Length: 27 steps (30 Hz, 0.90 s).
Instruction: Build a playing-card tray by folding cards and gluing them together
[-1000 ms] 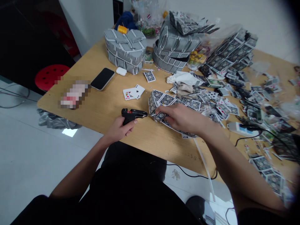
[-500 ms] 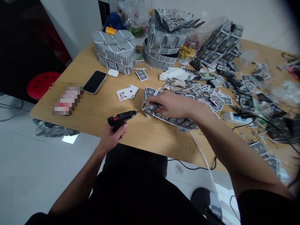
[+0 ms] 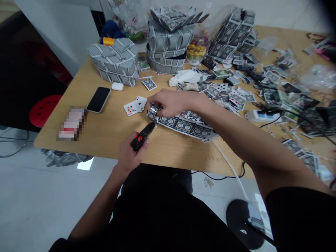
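Note:
My left hand grips a black glue gun with a red trigger; its nozzle points up and right at the near end of a strip of joined playing cards. My right hand is closed on that end of the strip, fingers pinching the folded end cards just above the nozzle. The rest of the strip lies flat on the wooden table, running right under my right forearm.
A phone, a white earbud case and two face-up cards lie at left. Card-covered boxes stand at the back. Loose cards litter the right side, with a power strip. A red stool stands left.
The glue gun has swung from pointing right to pointing up at the strip's end. My right hand lifted and folded the end cards. The view shifted right and down.

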Each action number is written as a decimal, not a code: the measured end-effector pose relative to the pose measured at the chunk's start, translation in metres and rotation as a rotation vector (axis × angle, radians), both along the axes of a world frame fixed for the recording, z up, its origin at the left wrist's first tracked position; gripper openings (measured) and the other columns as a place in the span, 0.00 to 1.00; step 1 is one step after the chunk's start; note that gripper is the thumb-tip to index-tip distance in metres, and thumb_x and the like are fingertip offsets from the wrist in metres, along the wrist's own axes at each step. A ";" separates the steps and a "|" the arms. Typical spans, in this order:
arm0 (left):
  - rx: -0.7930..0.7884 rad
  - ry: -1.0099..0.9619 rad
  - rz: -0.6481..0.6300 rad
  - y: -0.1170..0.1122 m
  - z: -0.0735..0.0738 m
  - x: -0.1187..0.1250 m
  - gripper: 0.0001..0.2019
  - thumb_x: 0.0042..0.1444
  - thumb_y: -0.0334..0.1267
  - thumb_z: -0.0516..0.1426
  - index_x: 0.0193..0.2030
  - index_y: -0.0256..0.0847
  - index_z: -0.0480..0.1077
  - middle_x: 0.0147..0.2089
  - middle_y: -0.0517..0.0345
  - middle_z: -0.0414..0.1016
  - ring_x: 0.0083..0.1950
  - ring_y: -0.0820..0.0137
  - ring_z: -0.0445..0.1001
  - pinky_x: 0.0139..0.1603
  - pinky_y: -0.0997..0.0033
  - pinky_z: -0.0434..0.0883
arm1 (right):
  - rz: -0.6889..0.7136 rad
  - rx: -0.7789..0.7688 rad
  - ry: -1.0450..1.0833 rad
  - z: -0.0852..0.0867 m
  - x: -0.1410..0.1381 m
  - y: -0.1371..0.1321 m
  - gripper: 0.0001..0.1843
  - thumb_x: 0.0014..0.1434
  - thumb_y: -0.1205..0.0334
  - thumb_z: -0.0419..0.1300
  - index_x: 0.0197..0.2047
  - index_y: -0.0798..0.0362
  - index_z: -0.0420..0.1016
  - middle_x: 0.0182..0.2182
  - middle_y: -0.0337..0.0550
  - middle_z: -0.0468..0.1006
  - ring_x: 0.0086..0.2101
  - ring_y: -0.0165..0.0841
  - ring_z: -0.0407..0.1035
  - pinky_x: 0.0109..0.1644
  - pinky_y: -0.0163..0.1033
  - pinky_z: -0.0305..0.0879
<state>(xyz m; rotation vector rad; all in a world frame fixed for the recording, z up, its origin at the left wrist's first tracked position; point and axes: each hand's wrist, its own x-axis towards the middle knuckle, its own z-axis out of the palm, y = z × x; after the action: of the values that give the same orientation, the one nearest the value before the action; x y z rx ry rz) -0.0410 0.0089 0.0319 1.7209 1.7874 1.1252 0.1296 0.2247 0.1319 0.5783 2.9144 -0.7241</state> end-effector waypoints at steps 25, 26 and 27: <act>0.119 0.130 -0.016 0.008 -0.008 0.009 0.13 0.68 0.43 0.61 0.35 0.44 0.64 0.28 0.64 0.68 0.29 0.70 0.70 0.33 0.69 0.64 | 0.015 -0.045 0.026 -0.007 0.002 0.001 0.23 0.52 0.71 0.65 0.52 0.54 0.80 0.33 0.40 0.78 0.33 0.35 0.66 0.41 0.40 0.58; 0.111 0.128 -0.015 0.007 -0.009 0.009 0.13 0.68 0.44 0.62 0.35 0.44 0.64 0.28 0.64 0.68 0.29 0.70 0.69 0.33 0.69 0.64 | 0.018 -0.044 0.028 -0.006 0.002 0.000 0.23 0.52 0.71 0.65 0.52 0.54 0.80 0.32 0.40 0.77 0.33 0.35 0.65 0.41 0.40 0.57; 0.102 0.124 -0.016 0.007 -0.009 0.009 0.13 0.68 0.44 0.62 0.35 0.44 0.64 0.28 0.64 0.67 0.29 0.70 0.69 0.33 0.69 0.64 | 0.019 -0.045 0.029 -0.006 0.002 0.000 0.23 0.52 0.71 0.65 0.52 0.54 0.80 0.32 0.40 0.77 0.33 0.35 0.65 0.41 0.40 0.57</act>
<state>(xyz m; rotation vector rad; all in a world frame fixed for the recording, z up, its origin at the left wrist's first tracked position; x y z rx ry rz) -0.0318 0.0158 0.0231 1.8988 1.8138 1.1429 0.1316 0.2243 0.1259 0.5398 2.9171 -0.7995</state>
